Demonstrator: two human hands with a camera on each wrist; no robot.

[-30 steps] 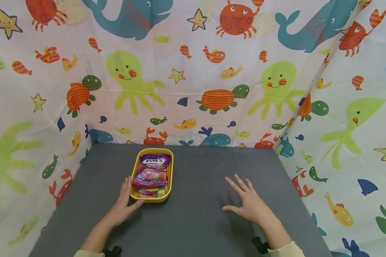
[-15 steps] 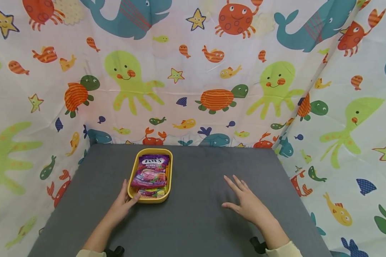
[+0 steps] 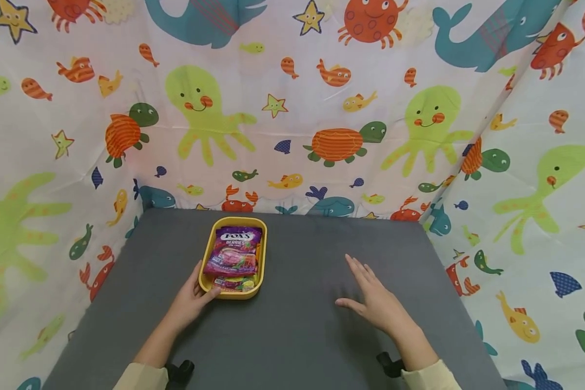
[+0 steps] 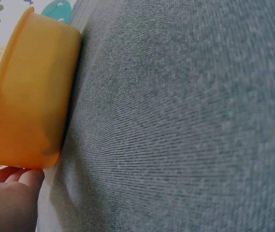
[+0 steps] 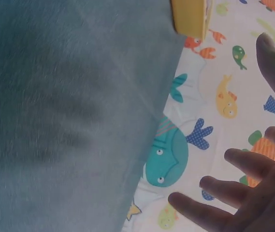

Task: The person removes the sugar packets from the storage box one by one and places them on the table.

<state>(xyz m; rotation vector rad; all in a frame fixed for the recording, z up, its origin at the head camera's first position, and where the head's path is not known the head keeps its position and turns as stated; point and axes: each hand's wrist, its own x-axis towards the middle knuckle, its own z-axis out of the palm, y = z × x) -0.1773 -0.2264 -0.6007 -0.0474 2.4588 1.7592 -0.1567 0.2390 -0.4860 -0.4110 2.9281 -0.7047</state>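
Note:
A yellow plastic container point(image 3: 235, 296) with rounded corners stands at the left of the grey table. In it lies a purple Fox's Berries candy bag point(image 3: 234, 252), partly over another colourful candy packet point(image 3: 234, 283). My left hand point(image 3: 186, 304) grips the container at its near left corner, thumb at the near rim and fingers along the left side. Close up in the left wrist view, the fingers point(image 4: 12, 175) curl against the container wall point(image 4: 36, 92). Over the right part of the table hovers my right hand point(image 3: 381, 304), fingers extended, thumb spread and holding nothing.
The grey table point(image 3: 292, 336) ends at a back edge against a white curtain point(image 3: 283, 49) printed with sea animals. More of this curtain hangs at the left and right sides. A black strap point(image 3: 390, 365) circles the right wrist.
The left hand has come up to the container and taken hold of its near left corner. The right hand's fingers have drawn closer together. The head view has shifted slightly.

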